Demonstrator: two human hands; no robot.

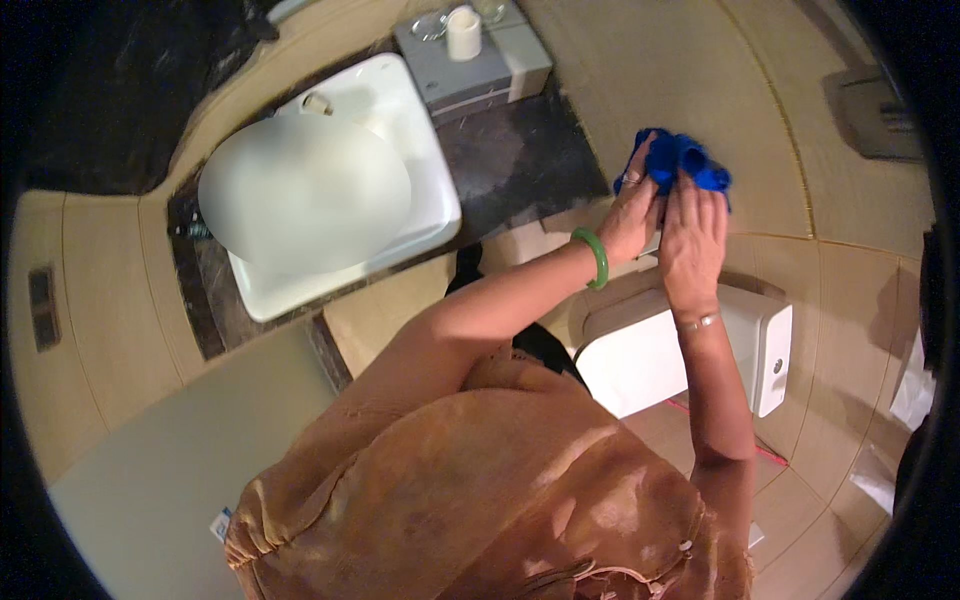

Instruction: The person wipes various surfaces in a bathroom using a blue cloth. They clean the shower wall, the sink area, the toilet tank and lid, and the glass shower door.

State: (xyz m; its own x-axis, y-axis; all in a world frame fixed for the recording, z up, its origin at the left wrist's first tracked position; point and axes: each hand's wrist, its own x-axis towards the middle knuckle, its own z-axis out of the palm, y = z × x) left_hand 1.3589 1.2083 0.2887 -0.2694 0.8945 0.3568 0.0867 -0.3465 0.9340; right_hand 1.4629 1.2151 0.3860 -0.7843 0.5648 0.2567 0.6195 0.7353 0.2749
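Observation:
A bunched blue cloth (673, 161) is held between both hands, in front of the beige tiled wall to the right of the counter. My left hand (634, 214), below a green bangle (592, 257), grips the cloth's left part, with a ring on one finger. Close beside it, my right hand (694, 232) has its fingers on the lower right part of the cloth; a thin bracelet (699, 323) circles that wrist. The folds hide some of the fingertips.
A white sink (439, 199) with a faucet (318, 103) is set in a dark stone counter (517, 165). A grey box (480, 71) at the back carries a white cup-like container (463, 36) and glassware. Below my forearms is a white wall dispenser (637, 360).

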